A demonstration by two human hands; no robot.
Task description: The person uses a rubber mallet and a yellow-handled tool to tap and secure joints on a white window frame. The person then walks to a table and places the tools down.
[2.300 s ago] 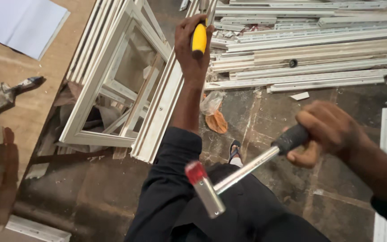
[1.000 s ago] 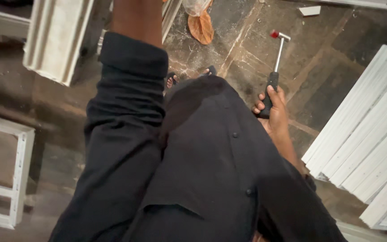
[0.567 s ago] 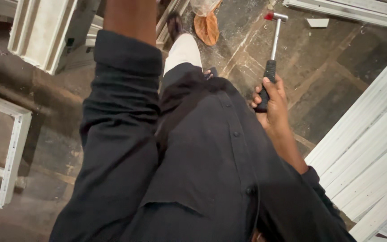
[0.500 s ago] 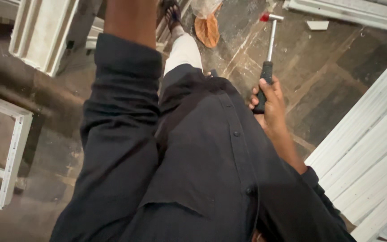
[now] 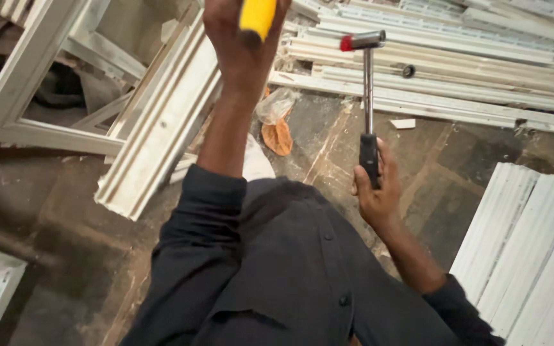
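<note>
My left hand (image 5: 242, 48) is raised ahead of me, closed around a yellow tool handle (image 5: 256, 15) whose upper end runs out of the frame. My right hand (image 5: 374, 186) hangs lower at my right side and grips the black handle of a hammer (image 5: 367, 96). The hammer points away from me, its metal head with a red end cap over the floor near a pile of white strips. My dark long-sleeved shirt (image 5: 290, 269) fills the bottom middle of the view.
White window frames (image 5: 97, 90) lean and lie at the left. A pile of long white profile strips (image 5: 456, 57) spans the top right, and ribbed white panels (image 5: 533, 243) lie at the right. An orange sandal (image 5: 278, 136) and a plastic wrapper rest on the dark tiled floor.
The view has swung up from my body toward the floor ahead. My left hand with the yellow handle has come back into view. The hammer stays in my right hand, pointing forward.
</note>
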